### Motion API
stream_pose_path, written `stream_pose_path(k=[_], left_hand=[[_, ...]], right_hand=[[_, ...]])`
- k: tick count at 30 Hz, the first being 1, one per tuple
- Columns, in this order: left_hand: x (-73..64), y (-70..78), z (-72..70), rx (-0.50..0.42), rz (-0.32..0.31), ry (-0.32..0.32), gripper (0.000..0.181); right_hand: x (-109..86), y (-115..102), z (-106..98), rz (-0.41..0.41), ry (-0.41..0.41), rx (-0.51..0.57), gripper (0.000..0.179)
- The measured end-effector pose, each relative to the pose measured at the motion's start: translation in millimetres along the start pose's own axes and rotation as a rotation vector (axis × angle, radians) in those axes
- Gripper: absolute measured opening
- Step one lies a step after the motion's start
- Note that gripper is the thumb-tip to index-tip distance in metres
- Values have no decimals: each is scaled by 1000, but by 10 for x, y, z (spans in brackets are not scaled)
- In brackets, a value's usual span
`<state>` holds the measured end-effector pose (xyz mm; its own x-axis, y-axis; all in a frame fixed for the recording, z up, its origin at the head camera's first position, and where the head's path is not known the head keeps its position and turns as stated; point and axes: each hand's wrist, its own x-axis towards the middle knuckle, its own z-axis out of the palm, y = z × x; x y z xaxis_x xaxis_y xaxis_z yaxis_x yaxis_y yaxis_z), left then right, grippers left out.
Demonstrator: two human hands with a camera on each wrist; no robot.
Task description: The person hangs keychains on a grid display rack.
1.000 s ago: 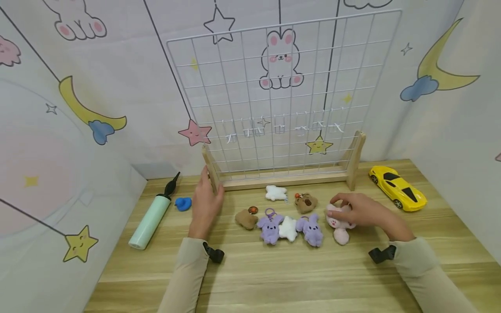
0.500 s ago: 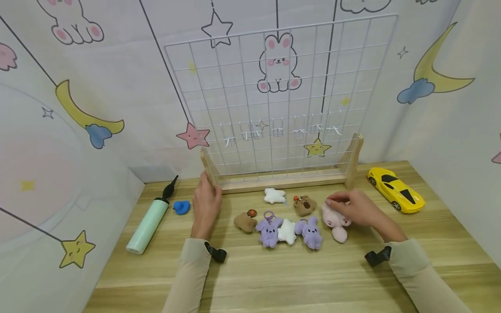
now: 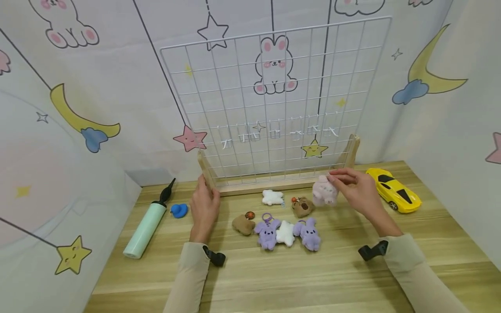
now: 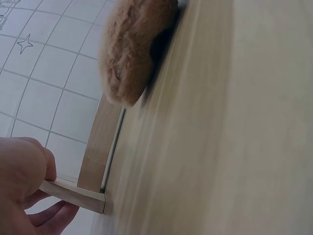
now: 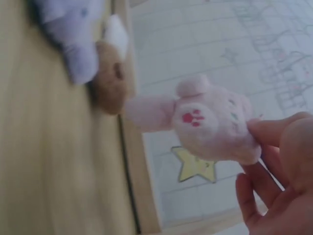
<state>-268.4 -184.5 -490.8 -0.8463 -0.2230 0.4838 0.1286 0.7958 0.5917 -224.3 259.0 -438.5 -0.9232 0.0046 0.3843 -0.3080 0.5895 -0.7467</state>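
My right hand (image 3: 359, 191) pinches a pink plush toy (image 3: 324, 192) between thumb and fingers, raised above the table in front of the rack. In the right wrist view the plush (image 5: 215, 128) shows a red paw print and a rounded tail hanging from its body. My left hand (image 3: 204, 208) holds the left wooden leg (image 4: 73, 195) of the stand, thumb on one side and fingers on the other. From the stand rises a white wire grid (image 3: 275, 87) with a row of small clear hooks (image 3: 275, 134) across its lower part.
Purple plush toys (image 3: 268, 234), white star plushes (image 3: 285, 234) and brown plushes (image 3: 243, 224) lie before the stand. A mint pump (image 3: 145, 230) and a blue duck (image 3: 179, 211) are at left. A yellow toy car (image 3: 393, 190) stands at right.
My right hand has lifted the pink plush off the table and carried it forward and slightly left, towards the grid. The left hand stays at the stand's leg. The head view has shifted slightly.
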Motion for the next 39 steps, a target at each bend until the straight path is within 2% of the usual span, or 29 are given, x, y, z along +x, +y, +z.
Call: stream_pose_path(k=[10, 17, 24, 28, 31, 33, 39], left_hand=[[-1, -9, -5, -14, -2, 5, 57], [-6, -25, -1, -19, 4, 16, 60], [-13, -41, 19, -35, 50, 72, 59], [-3, -101, 83, -26, 87, 116, 55], [3, -100, 83, -21, 79, 102, 53], [-5, -45, 34, -32, 54, 68, 53], [2, -50, 19, -14, 6, 16, 54]], right_hand=[[153, -422, -115, -57, 210, 264, 26], [244, -644, -124, -80, 337, 402, 26], [302, -746, -99, -11, 400, 425, 27], [328, -734, -73, 25, 408, 459, 28], [351, -716, -55, 48, 407, 521, 28], [366, -707, -45, 58, 410, 569, 29], [397, -688, -15, 54, 428, 678, 29]])
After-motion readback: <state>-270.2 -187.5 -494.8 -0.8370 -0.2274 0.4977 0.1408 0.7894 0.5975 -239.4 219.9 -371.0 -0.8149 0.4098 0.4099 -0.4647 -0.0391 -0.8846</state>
